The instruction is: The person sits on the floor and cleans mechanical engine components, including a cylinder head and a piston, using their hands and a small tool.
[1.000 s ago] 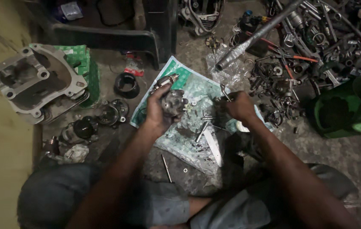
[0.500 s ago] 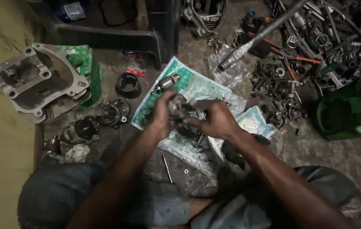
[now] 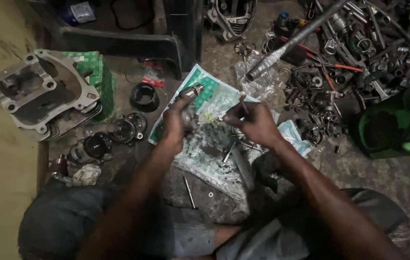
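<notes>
- Your left hand (image 3: 178,123) is closed around a small metal part (image 3: 189,103), dark and greasy, whose shiny round end (image 3: 194,90) pokes out above your fingers
- Your right hand (image 3: 258,126) is pinched shut on a thin dark piece (image 3: 244,103); it is too small and blurred to say whether it is a tool or a pin
- The two hands are near each other but apart, with a gap between them over the green-and-white printed sheet (image 3: 214,94) spread on the floor (image 3: 397,178)
- The metal part sits wholly inside the left grip, held up off the sheet and tilted, its shiny end pointing up and away from you; the thin piece in the right grip is level with it and just to its right, not touching it
- Judging by the layout, the work looks to be in its middle: loose small bits, a thin rod (image 3: 189,191) and a washer (image 3: 211,194) lie unfitted on the sheet and the floor before your knees, so a good deal appears left to do
- To your left a grey engine casing (image 3: 38,94) rests on a green box (image 3: 98,79), with round dark parts (image 3: 127,127) and a black ring (image 3: 144,96) beside it, all untouched
- To your right a heap of tools and metal parts (image 3: 349,62) lies well apart from both hands, with a long metal pipe (image 3: 291,41) slanting across it and a green bag (image 3: 397,127) beside it
</notes>
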